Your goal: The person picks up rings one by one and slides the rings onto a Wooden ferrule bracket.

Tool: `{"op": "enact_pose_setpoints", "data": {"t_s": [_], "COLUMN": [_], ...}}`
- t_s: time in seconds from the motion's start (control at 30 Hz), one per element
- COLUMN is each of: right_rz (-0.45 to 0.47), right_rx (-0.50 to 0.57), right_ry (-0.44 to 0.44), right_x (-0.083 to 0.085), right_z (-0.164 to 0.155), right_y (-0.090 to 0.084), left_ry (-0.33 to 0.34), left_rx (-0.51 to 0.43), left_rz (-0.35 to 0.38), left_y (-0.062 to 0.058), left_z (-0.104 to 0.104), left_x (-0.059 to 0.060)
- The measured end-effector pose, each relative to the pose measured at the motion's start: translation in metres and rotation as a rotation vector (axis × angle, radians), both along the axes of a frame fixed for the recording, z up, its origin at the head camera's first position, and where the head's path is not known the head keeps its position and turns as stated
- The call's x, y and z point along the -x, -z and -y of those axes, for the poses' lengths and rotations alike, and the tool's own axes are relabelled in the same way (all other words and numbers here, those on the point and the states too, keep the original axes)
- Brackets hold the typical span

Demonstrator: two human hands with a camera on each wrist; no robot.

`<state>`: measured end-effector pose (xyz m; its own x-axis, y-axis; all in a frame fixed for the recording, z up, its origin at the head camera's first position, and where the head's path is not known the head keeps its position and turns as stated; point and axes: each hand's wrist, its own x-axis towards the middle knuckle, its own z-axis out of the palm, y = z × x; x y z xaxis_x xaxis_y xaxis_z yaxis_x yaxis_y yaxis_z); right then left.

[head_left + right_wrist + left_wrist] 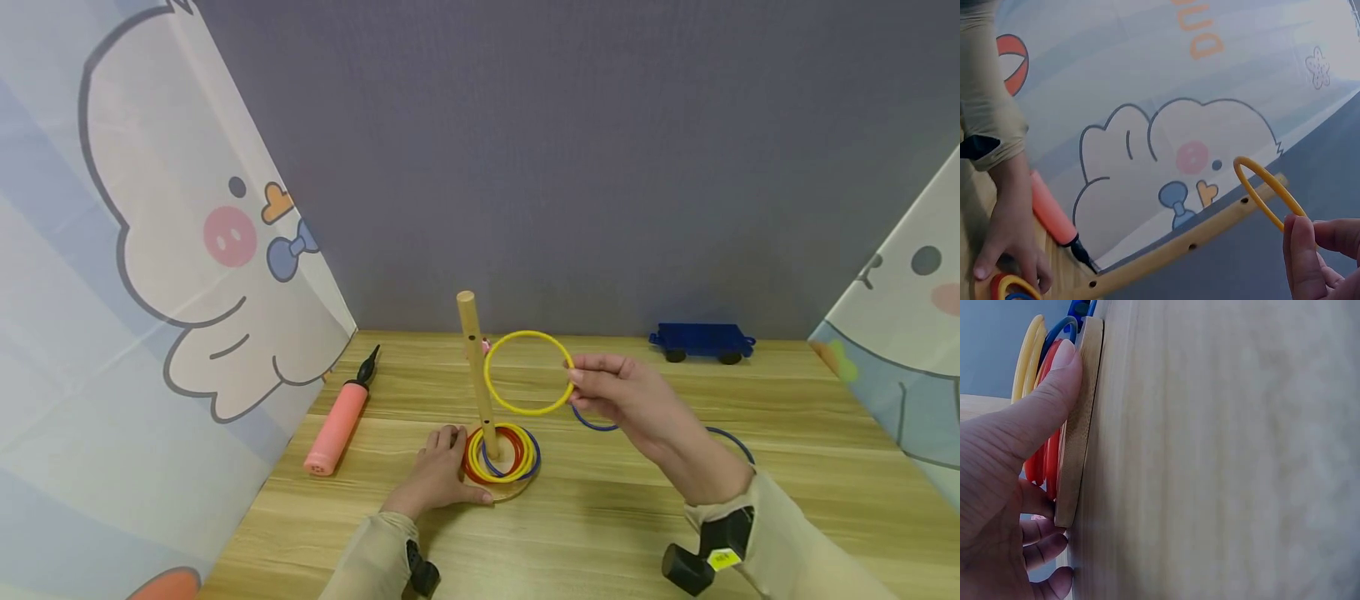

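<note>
In the head view, a yellow ring [528, 333] is pinched at its right edge between the thumb and fingers of my right hand [637, 408]. The ring is raised just right of a wooden post [477, 367], apart from it in the head view. Several red, yellow and blue rings [531, 454] lie around the foot of the post on its round wooden base [510, 493]. My left hand [438, 475] grips the left side of this base. The left wrist view shows the thumb [1054, 394] at the base's edge beside the rings.
A pink hand pump [337, 429] with a black nozzle lies at the left. Blue rings [596, 427] lie on the table behind my right hand and forearm, partly hidden. At the back right stands a blue toy wagon [701, 337]. A grey wall [525, 167] rises behind the table.
</note>
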<state>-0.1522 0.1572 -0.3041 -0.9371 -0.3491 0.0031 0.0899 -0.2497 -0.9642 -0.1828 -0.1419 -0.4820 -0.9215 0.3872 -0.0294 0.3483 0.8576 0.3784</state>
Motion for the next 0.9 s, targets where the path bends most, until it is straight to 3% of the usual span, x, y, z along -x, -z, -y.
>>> {"op": "enact_pose_setpoints", "data": {"t_s": [0.53, 0.9], "right_rz": [-0.077, -0.047], "right_rx": [0.045, 0.121], "right_ry": [0.101, 0.115], "right_x": [0.003, 0.011], "right_z": [0.039, 0.053], "right_y": [-0.05, -0.051], "left_ry": [0.008, 0.016], "left_rx": [0.005, -0.008], "left_rz": [-0.011, -0.019], "left_y": [0.001, 0.001], "left_z": [0.001, 0.001], "left_x": [0.0, -0.001]}}
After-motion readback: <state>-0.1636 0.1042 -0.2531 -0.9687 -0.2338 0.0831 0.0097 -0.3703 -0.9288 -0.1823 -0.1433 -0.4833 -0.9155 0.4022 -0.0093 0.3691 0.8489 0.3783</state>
